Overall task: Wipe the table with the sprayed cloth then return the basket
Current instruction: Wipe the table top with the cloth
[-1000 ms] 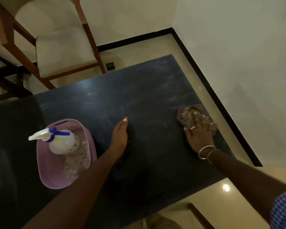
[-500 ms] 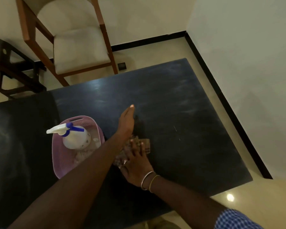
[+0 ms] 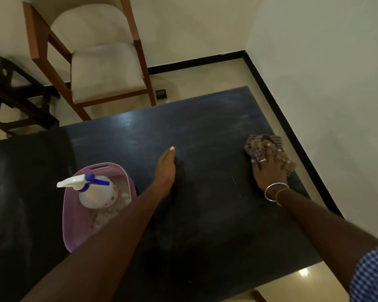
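Observation:
A dark table fills the view. My right hand presses flat, fingers spread, on a checked cloth near the table's right edge. Near the middle of the table my left hand rests on its edge with straight fingers and holds nothing. To its left stands a pink basket with a white spray bottle with a blue trigger inside it. My left forearm covers the basket's right side.
A wooden chair with a white seat stands beyond the table's far edge. A dark low frame sits at the far left. A white wall runs close along the table's right side, with a narrow strip of floor between.
My right hand swept the cloth from beside my left hand, near the basket, out to the table's right edge. My left hand has stayed in place.

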